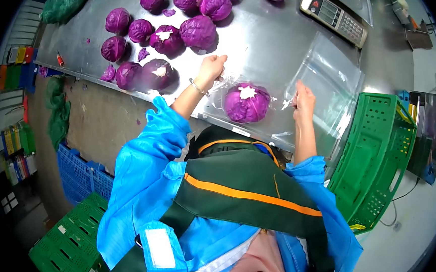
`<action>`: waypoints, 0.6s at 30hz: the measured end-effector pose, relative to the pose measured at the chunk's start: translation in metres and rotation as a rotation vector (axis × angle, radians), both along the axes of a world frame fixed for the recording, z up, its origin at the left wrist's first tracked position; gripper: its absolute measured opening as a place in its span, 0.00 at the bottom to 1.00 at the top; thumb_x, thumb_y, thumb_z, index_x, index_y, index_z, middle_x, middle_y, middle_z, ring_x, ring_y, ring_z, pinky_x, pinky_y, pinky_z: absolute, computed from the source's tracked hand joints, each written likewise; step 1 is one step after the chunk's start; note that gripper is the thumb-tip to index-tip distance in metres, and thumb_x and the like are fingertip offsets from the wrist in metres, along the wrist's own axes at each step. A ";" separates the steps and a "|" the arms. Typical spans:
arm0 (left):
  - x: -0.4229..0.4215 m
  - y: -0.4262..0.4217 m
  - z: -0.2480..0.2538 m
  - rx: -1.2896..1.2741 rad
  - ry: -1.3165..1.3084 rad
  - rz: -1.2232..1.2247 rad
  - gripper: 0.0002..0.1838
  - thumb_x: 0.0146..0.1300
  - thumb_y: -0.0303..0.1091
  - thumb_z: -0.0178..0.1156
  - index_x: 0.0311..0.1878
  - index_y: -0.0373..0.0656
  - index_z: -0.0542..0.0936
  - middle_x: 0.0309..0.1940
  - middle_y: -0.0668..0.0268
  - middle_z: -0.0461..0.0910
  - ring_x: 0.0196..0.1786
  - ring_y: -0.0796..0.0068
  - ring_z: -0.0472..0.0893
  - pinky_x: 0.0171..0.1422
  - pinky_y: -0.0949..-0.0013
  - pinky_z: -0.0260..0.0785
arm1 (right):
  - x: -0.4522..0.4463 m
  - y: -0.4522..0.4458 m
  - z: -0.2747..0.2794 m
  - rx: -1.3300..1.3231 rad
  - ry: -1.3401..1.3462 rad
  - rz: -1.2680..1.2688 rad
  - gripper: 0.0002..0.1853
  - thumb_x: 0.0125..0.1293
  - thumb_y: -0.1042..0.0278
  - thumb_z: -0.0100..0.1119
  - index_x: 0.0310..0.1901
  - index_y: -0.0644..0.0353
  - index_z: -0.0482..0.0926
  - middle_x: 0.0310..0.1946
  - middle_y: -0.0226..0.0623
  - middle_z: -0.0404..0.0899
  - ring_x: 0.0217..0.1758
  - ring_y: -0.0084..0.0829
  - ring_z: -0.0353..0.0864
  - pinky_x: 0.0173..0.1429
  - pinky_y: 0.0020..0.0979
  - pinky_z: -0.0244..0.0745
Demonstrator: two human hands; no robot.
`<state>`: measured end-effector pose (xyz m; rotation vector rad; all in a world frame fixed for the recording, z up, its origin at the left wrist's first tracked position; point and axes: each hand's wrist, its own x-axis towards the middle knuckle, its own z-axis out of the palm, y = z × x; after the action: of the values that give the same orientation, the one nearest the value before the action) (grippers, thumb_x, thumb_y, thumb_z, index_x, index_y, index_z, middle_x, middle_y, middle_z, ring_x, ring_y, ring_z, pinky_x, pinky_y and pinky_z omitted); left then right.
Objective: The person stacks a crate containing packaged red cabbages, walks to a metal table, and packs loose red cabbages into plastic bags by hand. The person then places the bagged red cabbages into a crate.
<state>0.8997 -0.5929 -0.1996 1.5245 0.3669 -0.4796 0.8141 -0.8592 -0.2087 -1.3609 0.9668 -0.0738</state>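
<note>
A purple cabbage (246, 107) with its pale cut stem facing up sits near the table's front edge, between my hands. Clear plastic (218, 93) shows around it, stretching out toward both hands. My left hand (211, 69), a bracelet on its wrist, is closed in a pinch at the far left of the cabbage, on what looks like an end of this plastic. To the right of the cabbage, my right hand (304, 101) has its fingers bent together at another wrinkled end of the plastic. The exact grip points are small and partly hidden.
Several more purple cabbages (198, 32) lie on the metal table (264, 48) to the left. Flat clear plastic bags (329, 68) lie at the right, below a digital scale (337, 18). A green crate (373, 162) stands beside the table. A red-handled tool (60, 59) lies far left.
</note>
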 end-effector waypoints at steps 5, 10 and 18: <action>-0.019 0.012 -0.070 0.116 0.399 -0.520 0.12 0.57 0.31 0.50 0.27 0.31 0.75 0.13 0.63 0.71 0.11 0.74 0.67 0.14 0.69 0.60 | -0.051 -0.037 -0.088 0.348 0.577 0.476 0.11 0.61 0.65 0.53 0.22 0.53 0.69 0.09 0.22 0.56 0.09 0.19 0.55 0.14 0.25 0.48; -0.018 0.002 -0.025 0.736 -0.832 -1.013 0.19 0.55 0.30 0.57 0.52 0.42 0.73 0.42 0.54 0.78 0.44 0.57 0.78 0.49 0.59 0.70 | -0.052 0.024 -0.024 -0.281 0.112 0.968 0.13 0.63 0.70 0.52 0.48 0.60 0.69 0.37 0.37 0.70 0.38 0.30 0.70 0.40 0.30 0.65; -0.030 -0.005 -0.032 0.003 -0.188 -0.960 0.25 0.60 0.36 0.50 0.62 0.43 0.67 0.57 0.54 0.72 0.59 0.57 0.72 0.64 0.65 0.62 | -0.087 0.038 -0.001 0.407 -0.196 0.431 0.26 0.68 0.59 0.42 0.65 0.61 0.57 0.60 0.44 0.65 0.63 0.37 0.66 0.64 0.39 0.63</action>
<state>0.8693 -0.5976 -0.2315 1.6694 -0.5525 -1.0603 0.7271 -0.8209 -0.2101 -1.1300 0.4749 0.2971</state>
